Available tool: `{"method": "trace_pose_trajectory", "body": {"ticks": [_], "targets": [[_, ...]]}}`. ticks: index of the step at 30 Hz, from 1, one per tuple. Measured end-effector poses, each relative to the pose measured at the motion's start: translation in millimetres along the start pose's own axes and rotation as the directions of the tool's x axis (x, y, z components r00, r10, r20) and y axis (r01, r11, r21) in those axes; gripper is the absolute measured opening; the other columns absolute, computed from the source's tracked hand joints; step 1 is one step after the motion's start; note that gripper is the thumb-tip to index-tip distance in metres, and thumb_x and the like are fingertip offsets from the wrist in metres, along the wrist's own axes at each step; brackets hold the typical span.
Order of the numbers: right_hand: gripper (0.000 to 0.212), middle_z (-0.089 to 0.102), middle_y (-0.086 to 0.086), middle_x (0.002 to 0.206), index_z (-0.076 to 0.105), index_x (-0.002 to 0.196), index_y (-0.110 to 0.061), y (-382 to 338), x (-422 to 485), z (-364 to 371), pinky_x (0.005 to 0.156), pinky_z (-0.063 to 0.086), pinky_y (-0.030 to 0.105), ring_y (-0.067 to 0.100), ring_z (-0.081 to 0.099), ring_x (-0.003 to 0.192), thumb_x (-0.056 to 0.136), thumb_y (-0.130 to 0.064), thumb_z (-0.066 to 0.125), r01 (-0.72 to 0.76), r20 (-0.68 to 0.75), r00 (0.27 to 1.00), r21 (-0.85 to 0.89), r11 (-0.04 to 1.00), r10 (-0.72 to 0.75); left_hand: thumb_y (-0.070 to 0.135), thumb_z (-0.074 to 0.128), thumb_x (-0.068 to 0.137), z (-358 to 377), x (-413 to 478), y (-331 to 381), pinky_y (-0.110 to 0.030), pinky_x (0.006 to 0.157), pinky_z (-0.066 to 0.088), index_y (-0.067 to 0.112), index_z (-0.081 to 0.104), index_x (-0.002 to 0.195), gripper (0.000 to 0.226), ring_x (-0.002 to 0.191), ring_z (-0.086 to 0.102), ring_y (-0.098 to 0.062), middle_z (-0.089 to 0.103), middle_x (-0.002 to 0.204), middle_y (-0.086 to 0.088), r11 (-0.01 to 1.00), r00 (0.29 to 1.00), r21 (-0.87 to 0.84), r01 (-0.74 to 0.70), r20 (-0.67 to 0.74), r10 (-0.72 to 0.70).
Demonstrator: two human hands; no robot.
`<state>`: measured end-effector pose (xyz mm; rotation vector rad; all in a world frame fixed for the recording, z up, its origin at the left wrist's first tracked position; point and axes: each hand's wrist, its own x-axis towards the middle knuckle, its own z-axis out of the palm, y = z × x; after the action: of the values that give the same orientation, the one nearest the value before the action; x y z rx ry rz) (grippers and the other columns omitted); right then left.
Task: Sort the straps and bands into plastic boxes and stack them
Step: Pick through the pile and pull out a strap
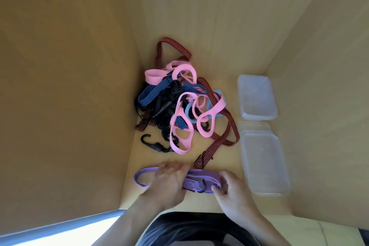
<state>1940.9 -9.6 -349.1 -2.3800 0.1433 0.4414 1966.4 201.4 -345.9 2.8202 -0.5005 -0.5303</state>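
Note:
A purple strap (196,182) with a black hook lies folded along the near edge of the wooden surface. My left hand (169,181) presses on its middle, and my right hand (227,187) grips its right end. A loop of the strap sticks out to the left of my left hand. Behind it sits a tangled pile (179,102) of pink bands, light blue bands, blue-black and red-black elastic straps and black hooks. At the right stand two clear plastic boxes, one far (256,97) and one near (263,163).
Tall wooden walls (65,86) close in the surface on the left, back and right. A bright strip shows at the lower left beyond the surface edge. My dark clothing fills the bottom middle.

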Motion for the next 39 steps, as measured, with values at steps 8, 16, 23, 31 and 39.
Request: {"method": "trace_pose_trajectory", "body": {"ticks": [8,16,23,31,39], "targets": [[0.016,0.055,-0.007,0.091,0.059,0.088,-0.020,0,0,-3,0.079,0.046,0.033,0.015,0.056,0.083,0.085,-0.029,0.072,-0.014,-0.007,1.000,0.018,1.000,0.014,0.046,0.061,0.079,11,-3,-6,-0.020,0.107,0.020,0.036,0.044,0.133,0.058,0.126,0.038,-0.009,0.044,0.128,0.015,0.981,0.995,-0.192,-0.023,-0.097,0.004],[0.024,0.055,-0.009,0.100,0.057,0.100,-0.024,-10,-2,-34,0.083,0.045,0.030,0.014,0.057,0.092,0.091,-0.045,0.063,0.043,0.071,0.997,-0.109,0.993,-0.035,0.061,0.063,0.076,3,-12,-11,-0.017,0.115,0.013,0.037,0.039,0.143,0.074,0.131,0.026,-0.008,0.036,0.132,0.017,0.976,0.991,-0.191,-0.109,-0.103,0.091],[0.024,0.052,-0.010,0.113,0.063,0.112,-0.021,-42,44,-59,0.089,0.047,0.028,0.012,0.057,0.104,0.089,-0.027,0.065,0.196,-0.105,0.972,-0.129,0.972,-0.210,0.054,0.068,0.076,-14,-8,-7,-0.003,0.096,0.020,0.039,0.046,0.133,0.063,0.122,0.036,0.000,0.040,0.128,0.022,0.958,0.988,-0.263,-0.112,-0.137,0.078],[0.059,0.035,-0.001,0.143,0.042,0.139,-0.015,-41,89,-39,0.108,0.039,0.035,0.024,0.043,0.133,0.084,-0.024,0.062,0.130,0.057,0.991,-0.476,0.870,-0.117,0.057,0.068,0.074,-28,-3,-13,-0.008,0.104,0.029,0.043,0.042,0.135,0.068,0.131,0.031,0.010,0.031,0.133,0.033,0.914,0.990,-0.389,-0.111,-0.127,0.066],[0.045,0.044,0.002,0.135,0.046,0.129,-0.015,-33,106,-30,0.090,0.049,0.035,0.024,0.053,0.124,0.087,-0.024,0.059,0.070,0.045,0.997,-0.570,0.818,-0.055,0.044,0.059,0.086,-47,3,-20,-0.013,0.101,0.036,0.042,0.045,0.133,0.049,0.126,0.040,0.009,0.040,0.130,0.031,0.875,0.972,-0.467,-0.129,-0.232,0.020]]}}
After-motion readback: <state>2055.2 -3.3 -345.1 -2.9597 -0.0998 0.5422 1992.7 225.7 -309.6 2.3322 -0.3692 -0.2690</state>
